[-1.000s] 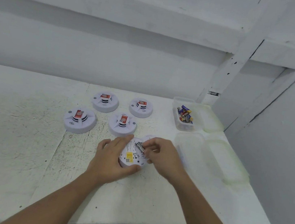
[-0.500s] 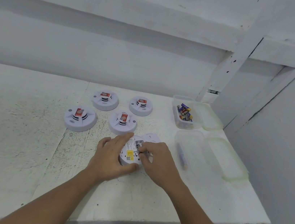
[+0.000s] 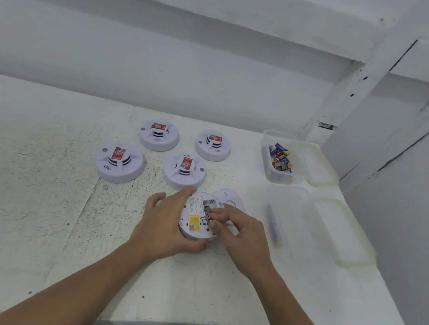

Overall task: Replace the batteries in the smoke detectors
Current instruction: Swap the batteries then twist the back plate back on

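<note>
An upturned white smoke detector (image 3: 193,224) with a yellow label lies on the white table (image 3: 38,192). My left hand (image 3: 163,224) grips its left rim. My right hand (image 3: 239,232) pinches a dark battery (image 3: 207,212) that lies in the detector's open compartment. The detector's round white cover (image 3: 230,199) lies just behind it. Several other detectors stand upright further back, among them a front left detector (image 3: 119,162), a middle detector (image 3: 184,170) and a back left detector (image 3: 159,134).
A clear tub of batteries (image 3: 280,159) stands at the back right with its lid (image 3: 320,163) beside it. A second clear tub (image 3: 298,223) holds one blue battery (image 3: 273,227); its lid (image 3: 344,230) lies to the right. The table's edge runs close on the right and front.
My right hand brought the battery from above the detector down into its compartment. My left hand kept its hold on the detector's rim.
</note>
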`<action>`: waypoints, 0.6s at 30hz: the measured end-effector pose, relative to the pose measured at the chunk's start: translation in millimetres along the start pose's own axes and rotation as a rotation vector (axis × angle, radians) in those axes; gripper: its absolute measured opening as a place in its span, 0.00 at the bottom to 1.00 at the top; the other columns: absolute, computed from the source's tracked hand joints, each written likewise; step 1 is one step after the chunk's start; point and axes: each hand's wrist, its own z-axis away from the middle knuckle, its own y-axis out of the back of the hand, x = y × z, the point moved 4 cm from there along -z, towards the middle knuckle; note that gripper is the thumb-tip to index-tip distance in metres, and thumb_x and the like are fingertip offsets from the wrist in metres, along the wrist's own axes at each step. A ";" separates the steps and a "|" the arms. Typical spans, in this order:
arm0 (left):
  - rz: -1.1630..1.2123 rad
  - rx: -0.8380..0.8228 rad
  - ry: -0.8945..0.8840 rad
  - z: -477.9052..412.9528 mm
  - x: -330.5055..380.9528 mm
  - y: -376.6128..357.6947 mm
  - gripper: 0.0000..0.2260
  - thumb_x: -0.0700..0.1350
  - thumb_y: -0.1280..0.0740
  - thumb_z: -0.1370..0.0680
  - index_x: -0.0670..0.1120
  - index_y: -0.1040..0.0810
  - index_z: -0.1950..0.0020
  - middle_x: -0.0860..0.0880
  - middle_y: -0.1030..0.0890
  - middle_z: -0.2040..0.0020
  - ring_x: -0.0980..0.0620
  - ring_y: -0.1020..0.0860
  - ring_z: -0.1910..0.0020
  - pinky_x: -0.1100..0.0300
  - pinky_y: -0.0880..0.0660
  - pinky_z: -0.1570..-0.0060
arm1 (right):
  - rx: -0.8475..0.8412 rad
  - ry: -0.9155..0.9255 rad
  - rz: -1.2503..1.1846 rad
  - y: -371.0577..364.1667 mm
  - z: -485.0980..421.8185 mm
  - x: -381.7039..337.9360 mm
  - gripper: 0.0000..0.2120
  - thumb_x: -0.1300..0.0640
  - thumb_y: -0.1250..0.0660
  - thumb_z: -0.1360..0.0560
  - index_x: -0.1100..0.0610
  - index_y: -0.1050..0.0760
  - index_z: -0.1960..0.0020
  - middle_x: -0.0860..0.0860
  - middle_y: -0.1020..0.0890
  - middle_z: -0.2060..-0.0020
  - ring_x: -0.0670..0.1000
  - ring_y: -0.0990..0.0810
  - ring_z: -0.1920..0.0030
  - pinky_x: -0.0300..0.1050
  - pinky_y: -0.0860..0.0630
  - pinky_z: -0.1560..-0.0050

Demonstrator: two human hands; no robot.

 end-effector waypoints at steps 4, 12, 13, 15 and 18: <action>-0.003 -0.006 0.032 -2.8 3.0 0.4 0.45 0.69 0.35 0.44 0.51 0.37 0.30 0.65 0.29 0.51 0.63 0.31 0.52 0.56 0.46 0.31 | 0.047 0.023 -0.034 -4.0 -0.6 6.4 0.05 0.61 0.28 0.28 0.53 0.17 0.53 0.41 0.16 0.54 0.29 0.25 0.46 0.21 0.34 0.47; -0.013 -0.040 0.050 -5.0 4.0 1.9 0.44 0.69 0.35 0.45 0.52 0.36 0.32 0.66 0.30 0.55 0.63 0.31 0.55 0.56 0.46 0.31 | 0.096 0.076 0.011 -7.3 -1.5 8.0 0.06 0.64 0.27 0.29 0.55 0.16 0.54 0.33 0.19 0.57 0.28 0.26 0.47 0.22 0.35 0.45; -0.009 -0.043 0.052 -5.2 3.7 1.5 0.44 0.69 0.35 0.45 0.52 0.37 0.32 0.66 0.30 0.55 0.64 0.31 0.55 0.57 0.46 0.31 | 0.098 0.081 0.015 -7.4 -1.1 7.7 0.06 0.64 0.27 0.29 0.55 0.16 0.54 0.33 0.20 0.57 0.28 0.26 0.47 0.22 0.34 0.45; -0.007 -0.044 0.055 -5.0 3.3 0.8 0.45 0.69 0.35 0.45 0.52 0.37 0.31 0.65 0.29 0.53 0.64 0.30 0.54 0.57 0.47 0.31 | 0.096 0.092 0.036 -7.0 -0.2 7.3 0.06 0.63 0.27 0.29 0.55 0.16 0.54 0.33 0.20 0.57 0.29 0.25 0.47 0.22 0.34 0.45; 0.000 -0.035 0.053 -4.2 2.6 -0.1 0.46 0.70 0.35 0.44 0.51 0.38 0.30 0.63 0.27 0.52 0.64 0.30 0.53 0.56 0.47 0.30 | 0.096 0.127 0.083 -6.6 2.5 6.6 0.06 0.61 0.28 0.29 0.55 0.16 0.52 0.35 0.20 0.55 0.28 0.27 0.46 0.22 0.35 0.43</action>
